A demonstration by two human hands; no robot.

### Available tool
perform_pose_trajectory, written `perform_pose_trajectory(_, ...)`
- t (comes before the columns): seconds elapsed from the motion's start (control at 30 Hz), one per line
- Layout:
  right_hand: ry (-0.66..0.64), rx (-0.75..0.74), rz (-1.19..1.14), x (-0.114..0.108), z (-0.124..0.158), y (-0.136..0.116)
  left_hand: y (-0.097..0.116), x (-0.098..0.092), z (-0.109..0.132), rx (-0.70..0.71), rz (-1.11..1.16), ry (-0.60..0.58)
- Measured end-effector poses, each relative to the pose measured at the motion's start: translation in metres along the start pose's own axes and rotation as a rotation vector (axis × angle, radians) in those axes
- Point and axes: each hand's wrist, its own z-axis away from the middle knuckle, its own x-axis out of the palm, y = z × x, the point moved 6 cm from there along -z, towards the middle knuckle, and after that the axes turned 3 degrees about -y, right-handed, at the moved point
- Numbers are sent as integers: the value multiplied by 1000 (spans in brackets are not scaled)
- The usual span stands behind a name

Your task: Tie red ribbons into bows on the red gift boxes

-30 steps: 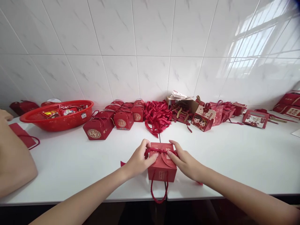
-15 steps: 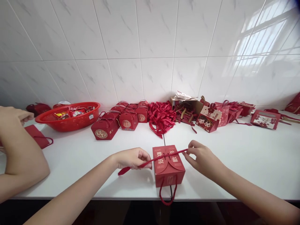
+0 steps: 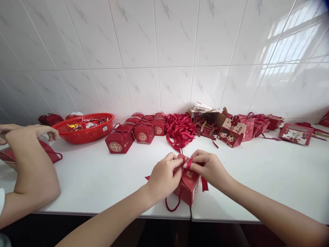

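Observation:
A red gift box (image 3: 189,192) with gold lettering stands at the table's front edge, turned at an angle, its cord handle hanging toward the edge. Across its top runs a red ribbon (image 3: 205,184), one end hanging at the right and a tip showing at the left. My left hand (image 3: 166,175) pinches the ribbon above the box's top. From the right, my right hand (image 3: 210,168) also pinches it, fingertips close to the left ones. The fingers partly cover the crossing of the ribbon and the box's top.
Behind are a red basket (image 3: 84,136) of packets, several red boxes (image 3: 119,140), a ribbon pile (image 3: 180,128), an open carton (image 3: 219,118) and a printed box (image 3: 231,133). At the left, another person's arm (image 3: 38,168) rests by a red box (image 3: 51,151).
My hands have come together over the box, bringing the stretched ribbon inward. The box has turned, and its handle now lies further left. The other person's hand has shifted right.

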Motion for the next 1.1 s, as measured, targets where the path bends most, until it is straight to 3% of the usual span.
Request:
perform_pose_trajectory(0.2, -87, 176, -84, 14, -8, 12, -3, 11, 4, 28, -241, 33)
perform_pose_trajectory(0.37, -149, 268, -277, 18, -12, 22, -5, 7, 7, 53, -210, 49)
perform_pose_trajectory(0.47, -276, 321, -260, 18, -18, 26, -7, 4, 7, 77, -171, 53)
perform_pose_trajectory(0.6, -516, 311, -144, 19, -30, 22, -8, 5, 6, 107, -123, 50)
perform_pose_trajectory(0.7, -612, 316, -79, 18, -39, 18, -8, 4, 4, 141, -73, 31)
perform_pose_trajectory(0.87, -781, 319, 10, 19, -49, 12, -6, -3, -5, 208, -17, -104)
perform_pose_trajectory(0.97, -846, 290, 42, 19, -51, 9, -12, -7, -13, 185, 64, -184)
perform_pose_trajectory(1.1, -831, 231, 57, 21, -51, 10, -22, -8, -20, 97, 202, -106)
